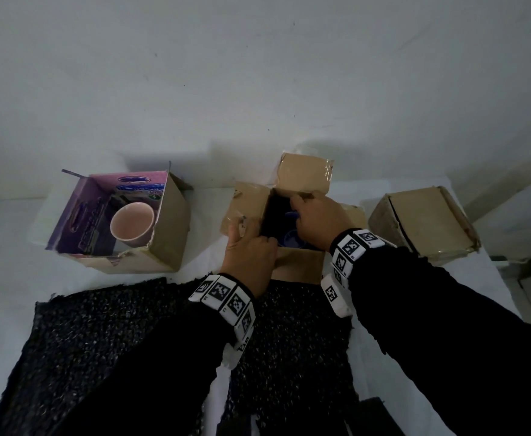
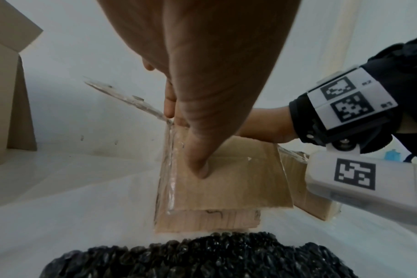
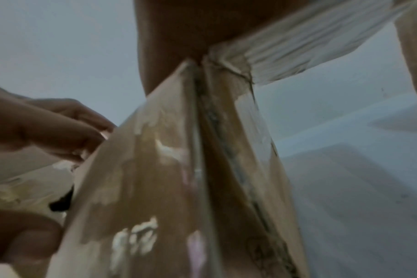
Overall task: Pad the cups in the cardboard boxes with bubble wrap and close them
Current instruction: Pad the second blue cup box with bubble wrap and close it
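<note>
An open brown middle box (image 1: 298,262) stands on the white table with a blue cup (image 1: 290,240) low inside; the rest of its inside is dark. My left hand (image 1: 248,247) grips the near-left rim, thumb (image 2: 199,167) pressed on the folded-down near flap (image 2: 238,184), fingers over the edge. From the right, my right hand (image 1: 317,218) reaches across the opening, its fingers bent at the foot of the raised far flap (image 1: 305,173). Whether they hold anything is hidden. A sheet of black bubble wrap (image 1: 100,341) lies in front of the box.
At the left an open box (image 1: 169,228) with a purple printed inside holds a pink cup (image 1: 132,225). A closed brown box (image 1: 424,221) sits at the right. A white wall rises just behind the boxes. The table (image 1: 12,262) ends at the right past the closed box.
</note>
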{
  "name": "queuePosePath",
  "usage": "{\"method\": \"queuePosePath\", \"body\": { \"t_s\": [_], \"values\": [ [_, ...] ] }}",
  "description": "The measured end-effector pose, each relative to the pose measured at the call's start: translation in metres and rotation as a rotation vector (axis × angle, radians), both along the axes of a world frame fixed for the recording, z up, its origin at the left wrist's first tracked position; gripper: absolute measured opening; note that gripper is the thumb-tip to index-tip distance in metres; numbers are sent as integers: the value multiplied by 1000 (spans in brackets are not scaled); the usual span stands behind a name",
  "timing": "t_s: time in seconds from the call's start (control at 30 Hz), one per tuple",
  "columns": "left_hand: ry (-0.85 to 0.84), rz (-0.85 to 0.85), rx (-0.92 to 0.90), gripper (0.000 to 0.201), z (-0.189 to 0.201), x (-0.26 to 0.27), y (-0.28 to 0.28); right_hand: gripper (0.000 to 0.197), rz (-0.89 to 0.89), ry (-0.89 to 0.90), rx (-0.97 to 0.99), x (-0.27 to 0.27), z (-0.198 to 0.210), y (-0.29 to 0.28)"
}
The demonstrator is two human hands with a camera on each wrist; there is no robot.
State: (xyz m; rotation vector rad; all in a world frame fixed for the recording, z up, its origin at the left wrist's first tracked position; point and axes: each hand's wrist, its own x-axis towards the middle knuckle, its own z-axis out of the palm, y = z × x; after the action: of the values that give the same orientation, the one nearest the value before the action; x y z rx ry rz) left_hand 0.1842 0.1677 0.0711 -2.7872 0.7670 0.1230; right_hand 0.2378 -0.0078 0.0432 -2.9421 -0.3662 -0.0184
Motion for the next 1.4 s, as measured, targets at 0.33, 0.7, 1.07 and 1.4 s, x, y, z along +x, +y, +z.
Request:
{"method": "queuePosePath", "body": {
  "t_s": [0.33, 0.7, 1.07, 1.4],
  "values": [
    [-20, 55, -13, 19, -5, 7, -5, 17, -86, -16, -297, -8, 8, 0],
    [-43, -37, -63, 28, -10, 8, 9, 41, 211, 79, -236, 8, -3, 2],
    [-96, -90, -107, 46, -13, 24, 15, 20, 125, 118, 132, -21, 4, 1],
    [-93, -159, 16, 47, -15, 27, 23, 20, 110, 358, -46, -5, 22, 7]
  ]
}}
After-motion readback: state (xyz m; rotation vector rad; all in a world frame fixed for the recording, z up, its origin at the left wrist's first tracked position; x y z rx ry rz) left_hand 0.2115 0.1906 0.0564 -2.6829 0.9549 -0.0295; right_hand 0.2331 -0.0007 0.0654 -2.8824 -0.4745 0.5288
